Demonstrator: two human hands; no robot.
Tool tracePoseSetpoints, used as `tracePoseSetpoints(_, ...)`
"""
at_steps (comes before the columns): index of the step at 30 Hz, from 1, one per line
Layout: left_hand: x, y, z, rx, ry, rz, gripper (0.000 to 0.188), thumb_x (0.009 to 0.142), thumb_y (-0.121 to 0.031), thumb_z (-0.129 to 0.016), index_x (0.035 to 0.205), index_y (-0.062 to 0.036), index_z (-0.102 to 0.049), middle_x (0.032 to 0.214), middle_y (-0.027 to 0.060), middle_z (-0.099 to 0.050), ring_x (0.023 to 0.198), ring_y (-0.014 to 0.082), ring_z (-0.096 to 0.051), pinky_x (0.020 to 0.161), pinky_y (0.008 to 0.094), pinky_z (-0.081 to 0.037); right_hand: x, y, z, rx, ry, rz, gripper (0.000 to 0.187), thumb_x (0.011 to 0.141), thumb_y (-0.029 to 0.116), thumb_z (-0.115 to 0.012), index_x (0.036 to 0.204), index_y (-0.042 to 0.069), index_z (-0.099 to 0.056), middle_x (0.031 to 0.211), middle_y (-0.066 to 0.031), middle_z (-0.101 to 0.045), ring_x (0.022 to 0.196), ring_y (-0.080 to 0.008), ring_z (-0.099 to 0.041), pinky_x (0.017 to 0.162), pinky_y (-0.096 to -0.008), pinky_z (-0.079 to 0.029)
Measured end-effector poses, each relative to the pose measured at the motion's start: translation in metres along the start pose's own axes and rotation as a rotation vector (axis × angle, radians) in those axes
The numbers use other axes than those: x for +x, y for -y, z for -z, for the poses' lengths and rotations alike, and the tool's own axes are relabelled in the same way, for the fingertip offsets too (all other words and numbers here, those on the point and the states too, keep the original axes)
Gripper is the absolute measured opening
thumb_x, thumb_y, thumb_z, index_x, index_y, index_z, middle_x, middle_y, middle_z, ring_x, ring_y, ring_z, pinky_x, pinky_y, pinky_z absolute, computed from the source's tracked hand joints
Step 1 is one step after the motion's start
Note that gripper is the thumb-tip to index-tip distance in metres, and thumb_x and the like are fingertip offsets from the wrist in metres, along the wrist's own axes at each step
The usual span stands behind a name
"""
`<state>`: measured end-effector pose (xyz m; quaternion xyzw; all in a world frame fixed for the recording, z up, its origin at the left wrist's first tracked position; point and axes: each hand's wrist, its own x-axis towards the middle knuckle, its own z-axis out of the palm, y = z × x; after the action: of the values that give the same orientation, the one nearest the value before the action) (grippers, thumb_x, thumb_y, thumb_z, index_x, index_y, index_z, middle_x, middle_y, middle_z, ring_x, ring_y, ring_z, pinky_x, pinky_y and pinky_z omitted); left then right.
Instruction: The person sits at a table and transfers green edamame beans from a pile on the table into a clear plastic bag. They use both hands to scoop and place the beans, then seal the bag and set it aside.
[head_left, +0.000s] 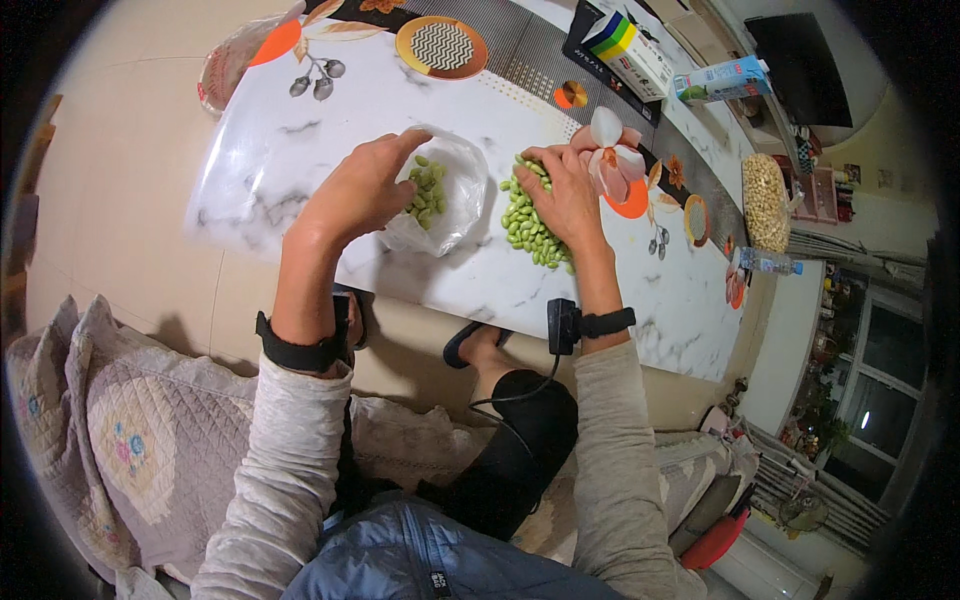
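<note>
A clear plastic bag (461, 188) stands with its mouth open on the marble-patterned table, a heap of shelled green beans (428, 196) inside. My left hand (362, 186) grips the bag's left rim, its thumb reaching inside beside the beans. To the right of the bag, a larger pile of loose green beans (527, 225) lies on the tabletop. My right hand (566, 192) is curled over the far part of that pile, thumb and fingers on the beans. How many beans it grasps is hidden under the fingers.
A pink-white flower (612, 160) is close to my right hand. Farther right are a white box (627, 52), a blue carton (722, 80), a bag of peanuts (764, 203) and a water bottle (769, 261). A basket (228, 70) is beyond the table's left edge.
</note>
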<state>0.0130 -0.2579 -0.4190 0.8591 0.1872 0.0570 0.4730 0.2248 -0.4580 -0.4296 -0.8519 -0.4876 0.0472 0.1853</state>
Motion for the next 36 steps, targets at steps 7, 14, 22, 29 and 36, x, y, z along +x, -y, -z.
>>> tracePoseSetpoints(7, -0.007, -0.011, 0.009, -0.089, 0.031, 0.097, 0.059, 0.082, 0.000, -0.059, 0.140, -0.0083, -0.048, 0.117, 0.0153, -0.063, 0.073, 0.0207, -0.066, 0.053, 0.0306, -0.057, -0.008, 0.026, -0.015, -0.283, -0.098, 0.040, 0.034, 0.086, 0.037, -0.070, 0.107, 0.011, -0.063, 0.105, -0.0099, -0.057, 0.100, -0.0318, -0.056, 0.086, -0.0453, -0.046)
tracePoseSetpoints(14, -0.008, -0.012, 0.009, -0.084, 0.064, 0.088, 0.064, 0.079, 0.001, -0.060, 0.141, -0.0096, -0.046, 0.121, 0.0146, -0.063, 0.068, 0.0195, -0.064, 0.053, 0.0300, -0.056, -0.001, 0.020, -0.022, -0.242, -0.136, 0.016, 0.023, 0.088, 0.028, -0.068, 0.094, 0.008, -0.060, 0.089, -0.0105, -0.060, 0.077, -0.0352, -0.061, 0.065, -0.0460, -0.050)
tracePoseSetpoints(22, -0.010, -0.005, 0.008, -0.052, 0.097, 0.035, 0.072, 0.075, 0.000, -0.063, 0.144, -0.0118, -0.043, 0.124, 0.0161, -0.061, 0.072, 0.0223, -0.065, 0.063, 0.0330, -0.057, 0.013, -0.001, -0.025, 0.005, -0.356, -0.149, 0.029, 0.091, 0.030, -0.067, 0.090, 0.002, -0.059, 0.078, -0.0144, -0.064, 0.070, -0.0323, -0.061, 0.063, -0.0431, -0.047)
tracePoseSetpoints(29, -0.004, 0.012, -0.004, 0.078, -0.078, -0.227, 0.074, 0.074, -0.001, -0.065, 0.144, -0.0100, -0.042, 0.122, 0.0175, -0.062, 0.073, 0.0246, -0.066, 0.064, 0.0340, -0.057, 0.020, 0.017, -0.008, 1.085, -0.463, -0.594, 0.027, 0.098, 0.032, -0.061, 0.095, 0.006, -0.055, 0.069, 0.0003, -0.049, 0.056, -0.0073, -0.046, 0.044, -0.0215, -0.035)
tracePoseSetpoints(36, -0.008, -0.009, 0.008, -0.059, 0.074, 0.067, 0.076, 0.074, 0.001, -0.064, 0.145, -0.0078, -0.039, 0.112, 0.0187, -0.065, 0.064, 0.0215, -0.065, 0.054, 0.0331, -0.056, 0.010, 0.115, -0.031, 1.620, -0.382, -0.517, 0.028, 0.100, 0.031, -0.057, 0.086, 0.009, -0.048, 0.072, -0.0010, -0.048, 0.057, -0.0087, -0.045, 0.046, -0.0229, -0.037)
